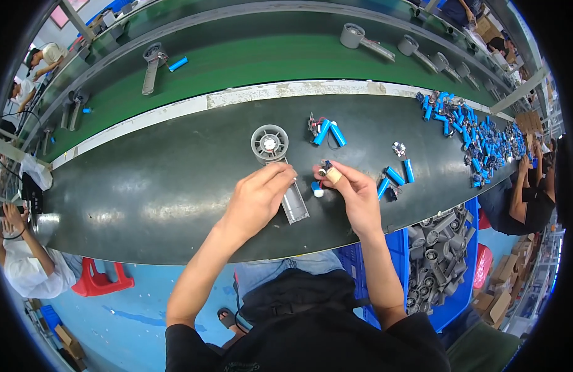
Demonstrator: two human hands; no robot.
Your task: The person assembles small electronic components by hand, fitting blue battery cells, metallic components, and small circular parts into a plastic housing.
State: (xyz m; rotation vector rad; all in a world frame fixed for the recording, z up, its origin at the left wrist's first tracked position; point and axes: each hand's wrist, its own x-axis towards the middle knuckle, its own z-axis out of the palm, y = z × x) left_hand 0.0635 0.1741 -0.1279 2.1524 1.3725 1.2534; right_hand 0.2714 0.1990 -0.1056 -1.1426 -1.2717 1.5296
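Note:
A grey plastic fan housing [269, 141] lies on the dark worktable, its round fan head away from me and its open, trough-like handle [294, 204] toward me. My left hand [256, 197] has its fingers closed on the handle near the fan head. To the right of it, my right hand [359, 197] pinches a small circuit board [324, 168] between thumb and fingers; tan tape wraps one fingertip. A blue battery [317, 190] with a pale end hangs or rests just below the board. Fingers partly hide the board and the handle's upper part.
Blue battery pairs with boards [328, 132] lie beyond my right hand, others [395, 176] beside it. A large battery heap [469, 133] covers the table's right end. Grey housings fill a blue crate [438, 254] below. A green conveyor [249, 53] runs behind; co-workers sit at both ends.

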